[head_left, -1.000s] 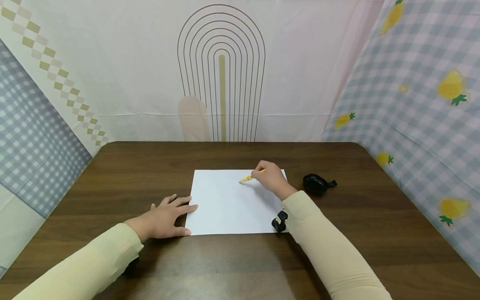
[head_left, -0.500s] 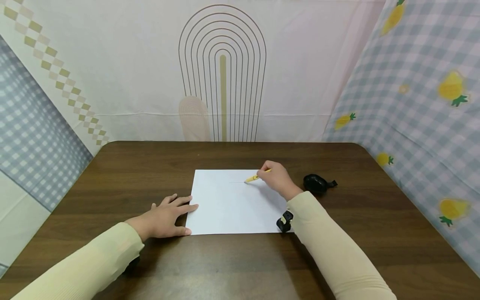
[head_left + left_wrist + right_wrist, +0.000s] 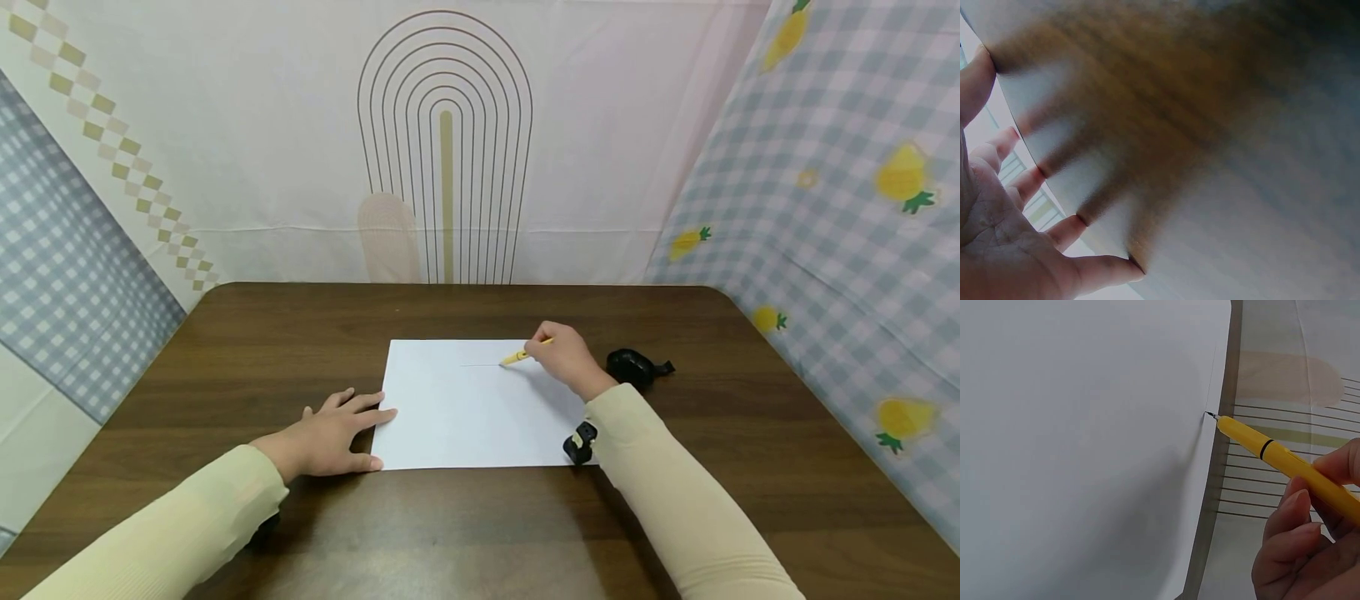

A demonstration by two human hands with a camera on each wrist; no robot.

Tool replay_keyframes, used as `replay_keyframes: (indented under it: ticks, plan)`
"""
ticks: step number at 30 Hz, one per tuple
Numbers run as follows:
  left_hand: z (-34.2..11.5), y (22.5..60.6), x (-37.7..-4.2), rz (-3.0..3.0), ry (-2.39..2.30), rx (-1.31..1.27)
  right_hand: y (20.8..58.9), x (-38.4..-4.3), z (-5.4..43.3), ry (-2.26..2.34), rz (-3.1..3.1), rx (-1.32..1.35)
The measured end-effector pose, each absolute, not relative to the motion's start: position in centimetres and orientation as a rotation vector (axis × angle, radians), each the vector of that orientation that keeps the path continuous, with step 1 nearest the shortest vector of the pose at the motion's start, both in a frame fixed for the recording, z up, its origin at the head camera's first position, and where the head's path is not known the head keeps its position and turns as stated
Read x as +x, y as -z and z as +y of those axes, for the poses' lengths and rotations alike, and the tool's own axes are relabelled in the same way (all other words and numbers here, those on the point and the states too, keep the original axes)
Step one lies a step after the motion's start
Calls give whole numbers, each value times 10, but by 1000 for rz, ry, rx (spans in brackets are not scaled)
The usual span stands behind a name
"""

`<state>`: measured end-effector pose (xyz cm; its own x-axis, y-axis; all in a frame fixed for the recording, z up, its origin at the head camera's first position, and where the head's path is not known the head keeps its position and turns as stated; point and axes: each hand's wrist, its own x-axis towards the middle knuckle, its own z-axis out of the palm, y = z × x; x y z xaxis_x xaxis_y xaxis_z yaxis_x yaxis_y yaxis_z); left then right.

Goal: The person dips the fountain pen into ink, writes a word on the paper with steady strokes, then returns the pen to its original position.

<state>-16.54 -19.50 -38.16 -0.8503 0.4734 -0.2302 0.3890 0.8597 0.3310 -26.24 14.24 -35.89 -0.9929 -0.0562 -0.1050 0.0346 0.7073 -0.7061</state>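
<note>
Nearest, two pale cream sleeves, the left sleeve (image 3: 165,529) and the right sleeve (image 3: 675,492), reach in over a dark brown wood-grain tabletop (image 3: 450,533). The left hand (image 3: 322,437) lies with its fingers spread wide and grips nothing; its thumb and index fingertips rest on the left edge of a sheet of white paper (image 3: 457,421), the thumb by the near corner. In the left wrist view the same fingers fan out straight. Under the right cuff sits a small black device (image 3: 580,443), in front of the paper's near right corner as the head view shows it. The paper lies flat on the tabletop between the hands. Above its far right part, the right hand (image 3: 566,358) is curled, thumb and fingers pinching a slanted yellow pen (image 3: 1279,456). The pen's dark tip touches the paper at the right end of a thin straight line (image 3: 480,365) near the far edge. Just right of that hand's wrist rests a glossy black oval object (image 3: 632,367) with a narrow tail. Beyond the tabletop hangs a white cloth (image 3: 600,125) printed with nested arches, and blue checked cloth (image 3: 825,250) hangs at the right.
</note>
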Motion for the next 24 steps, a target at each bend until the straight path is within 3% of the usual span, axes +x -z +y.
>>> replay_keyframes:
  ticks: [24]
  plan:
    - [-195,382,-165,2723,-407,639,358,-263,159,1119,2813,1]
